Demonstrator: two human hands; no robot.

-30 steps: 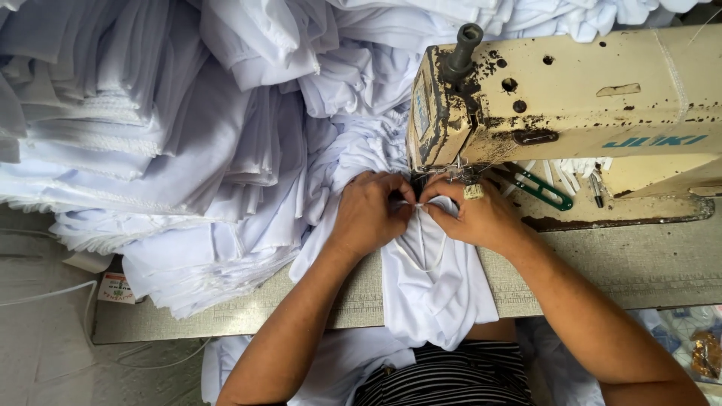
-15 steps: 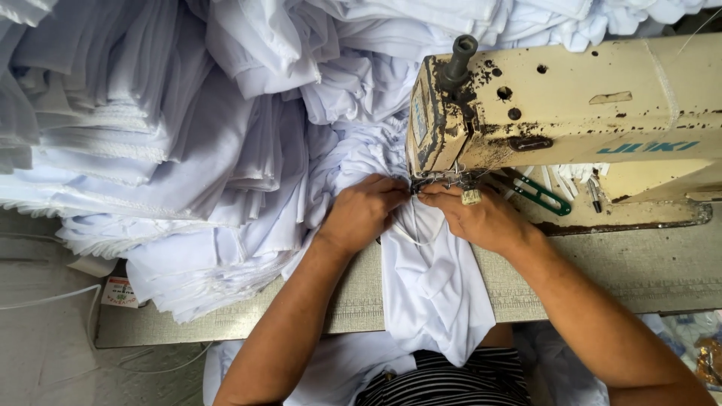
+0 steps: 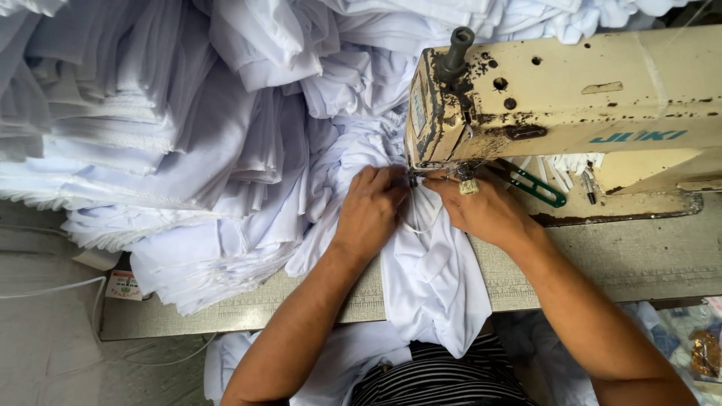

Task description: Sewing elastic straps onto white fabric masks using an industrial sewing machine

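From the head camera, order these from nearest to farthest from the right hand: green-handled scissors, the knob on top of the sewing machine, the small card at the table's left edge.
From the right hand:
1. Green-handled scissors, just right, under the machine arm.
2. Knob, above, atop the machine head.
3. Small card, far left, under the stacked white fabric.

The needle stays hidden behind the sewing machine (image 3: 556, 113) head; the white cloth pile (image 3: 150, 150) runs off the top edge.

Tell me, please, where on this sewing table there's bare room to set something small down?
Bare table lies right of the right hand, in front of the sewing machine. A thin strip runs along the front edge below the fabric stack. Crowded: the left half, and at the needle, where both hands, left hand included, press the white cloth.
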